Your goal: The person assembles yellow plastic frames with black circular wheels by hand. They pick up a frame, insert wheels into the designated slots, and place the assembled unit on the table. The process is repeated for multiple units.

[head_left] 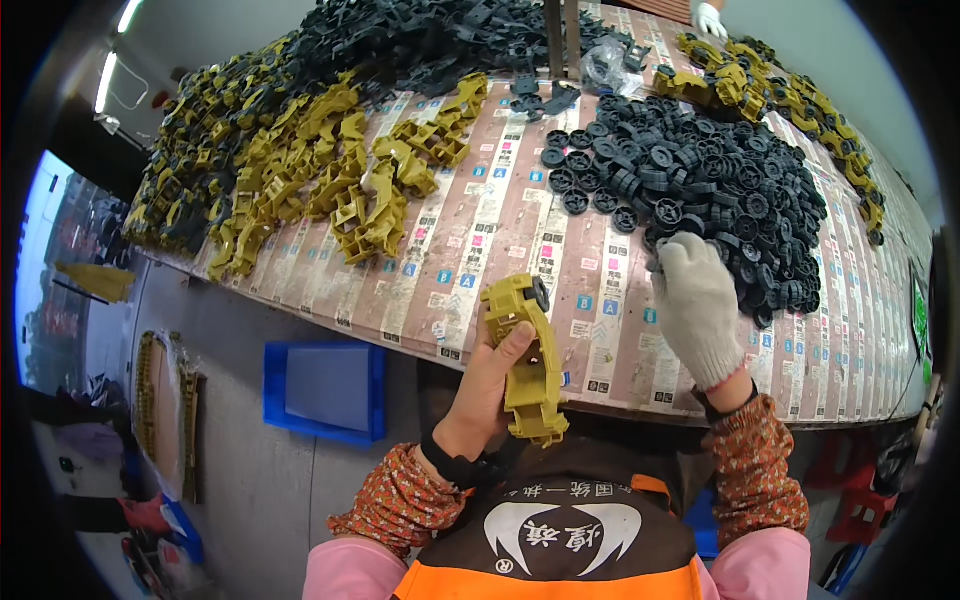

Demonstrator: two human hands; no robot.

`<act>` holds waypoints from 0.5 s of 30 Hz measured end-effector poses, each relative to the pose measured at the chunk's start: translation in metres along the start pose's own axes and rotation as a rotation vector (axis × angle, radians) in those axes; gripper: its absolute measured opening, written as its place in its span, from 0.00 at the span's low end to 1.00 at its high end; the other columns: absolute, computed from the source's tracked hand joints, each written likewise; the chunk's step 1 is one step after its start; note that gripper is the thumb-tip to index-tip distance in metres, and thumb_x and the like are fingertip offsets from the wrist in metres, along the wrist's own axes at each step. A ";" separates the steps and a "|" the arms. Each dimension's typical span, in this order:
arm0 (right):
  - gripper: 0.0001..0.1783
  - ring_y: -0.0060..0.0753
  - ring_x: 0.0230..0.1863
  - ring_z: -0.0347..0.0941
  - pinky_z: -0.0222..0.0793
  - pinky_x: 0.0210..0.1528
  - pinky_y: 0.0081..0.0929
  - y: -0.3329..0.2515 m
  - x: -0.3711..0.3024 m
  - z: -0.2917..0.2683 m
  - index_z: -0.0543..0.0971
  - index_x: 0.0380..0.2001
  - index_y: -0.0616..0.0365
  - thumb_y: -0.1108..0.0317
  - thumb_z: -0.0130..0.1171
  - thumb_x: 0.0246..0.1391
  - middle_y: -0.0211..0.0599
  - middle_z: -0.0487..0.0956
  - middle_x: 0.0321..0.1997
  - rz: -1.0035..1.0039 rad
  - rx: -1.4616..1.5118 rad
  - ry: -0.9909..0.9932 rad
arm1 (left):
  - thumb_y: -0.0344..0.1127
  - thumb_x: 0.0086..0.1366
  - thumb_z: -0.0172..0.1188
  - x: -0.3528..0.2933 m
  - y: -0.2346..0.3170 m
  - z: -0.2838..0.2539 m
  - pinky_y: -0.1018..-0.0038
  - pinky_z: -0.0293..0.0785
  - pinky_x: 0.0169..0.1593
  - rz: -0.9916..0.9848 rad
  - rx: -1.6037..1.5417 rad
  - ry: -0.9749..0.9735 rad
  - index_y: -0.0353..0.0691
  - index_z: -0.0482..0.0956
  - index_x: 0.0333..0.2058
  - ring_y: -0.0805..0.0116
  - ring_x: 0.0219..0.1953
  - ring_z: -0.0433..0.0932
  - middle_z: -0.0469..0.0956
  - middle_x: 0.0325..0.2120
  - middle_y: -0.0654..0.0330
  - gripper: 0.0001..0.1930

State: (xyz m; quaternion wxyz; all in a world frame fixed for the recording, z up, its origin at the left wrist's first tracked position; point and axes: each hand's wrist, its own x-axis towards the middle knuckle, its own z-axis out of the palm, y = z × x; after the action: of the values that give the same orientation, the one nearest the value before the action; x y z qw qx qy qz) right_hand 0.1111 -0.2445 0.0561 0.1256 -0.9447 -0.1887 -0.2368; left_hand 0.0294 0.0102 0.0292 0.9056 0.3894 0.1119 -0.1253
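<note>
My bare left hand (480, 385) holds a yellow plastic toy car body (535, 365) over the table's near edge, thumb across its hollow side. A black wheel (541, 292) sits at the body's upper end. My right hand (697, 315), in a whitish knit glove, is at the near left edge of a heap of black toy wheels (720, 175). Its fingers curl together, and what they grip, if anything, is hidden beneath them.
Yellow car bodies (370, 190) lie in a heap at the left, with dark plastic parts (400, 50) behind. More yellow bodies (735, 80) line the far right, near another person's gloved hand (710, 20). A post (563, 40) stands at the back. Below left is a blue tray (375, 395).
</note>
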 end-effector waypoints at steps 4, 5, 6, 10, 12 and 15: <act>0.10 0.51 0.36 0.83 0.78 0.38 0.44 -0.058 -0.026 -0.016 0.73 0.43 0.62 0.73 0.62 0.63 0.50 0.81 0.37 0.415 0.836 -0.268 | 0.38 0.75 0.66 0.000 -0.006 -0.008 0.71 0.87 0.39 0.075 -0.055 0.068 0.48 0.69 0.60 0.72 0.38 0.84 0.79 0.41 0.65 0.21; 0.10 0.52 0.35 0.84 0.78 0.38 0.43 -0.069 -0.032 -0.020 0.73 0.45 0.62 0.74 0.61 0.64 0.51 0.81 0.37 0.527 1.054 -0.342 | 0.38 0.74 0.66 0.000 -0.007 -0.005 0.71 0.87 0.39 0.081 -0.046 0.070 0.48 0.69 0.60 0.72 0.38 0.84 0.79 0.42 0.65 0.21; 0.11 0.52 0.37 0.85 0.79 0.39 0.42 -0.075 -0.041 -0.016 0.73 0.48 0.62 0.74 0.61 0.64 0.53 0.83 0.38 0.468 0.993 -0.305 | 0.38 0.74 0.66 -0.001 -0.007 -0.003 0.70 0.87 0.40 0.089 -0.036 0.073 0.48 0.69 0.60 0.72 0.38 0.84 0.79 0.42 0.65 0.21; 0.17 0.56 0.40 0.85 0.79 0.41 0.42 -0.091 -0.065 -0.013 0.76 0.55 0.61 0.76 0.62 0.63 0.55 0.84 0.40 0.337 0.940 -0.223 | 0.38 0.74 0.67 -0.003 -0.009 0.005 0.71 0.87 0.42 0.159 -0.015 0.049 0.49 0.69 0.60 0.73 0.40 0.83 0.78 0.43 0.65 0.22; 0.17 0.59 0.41 0.84 0.79 0.42 0.43 -0.096 -0.070 -0.016 0.78 0.53 0.61 0.76 0.63 0.62 0.54 0.84 0.41 0.275 0.897 -0.240 | 0.42 0.73 0.68 -0.002 -0.011 0.002 0.71 0.86 0.42 0.231 0.048 0.095 0.47 0.70 0.59 0.72 0.40 0.83 0.79 0.43 0.64 0.22; 0.17 0.58 0.41 0.84 0.79 0.42 0.43 -0.104 -0.077 -0.022 0.78 0.54 0.61 0.77 0.63 0.62 0.54 0.84 0.41 0.247 0.884 -0.237 | 0.43 0.73 0.68 -0.002 -0.013 0.006 0.71 0.85 0.42 0.293 0.105 0.137 0.46 0.70 0.59 0.71 0.40 0.83 0.80 0.44 0.64 0.22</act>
State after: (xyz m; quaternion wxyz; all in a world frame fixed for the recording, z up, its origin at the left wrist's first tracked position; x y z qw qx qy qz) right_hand -0.0035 -0.1815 0.0518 0.5206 -0.8365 -0.1707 -0.0076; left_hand 0.0243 -0.0026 0.0249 0.8828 0.4561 0.1087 0.0291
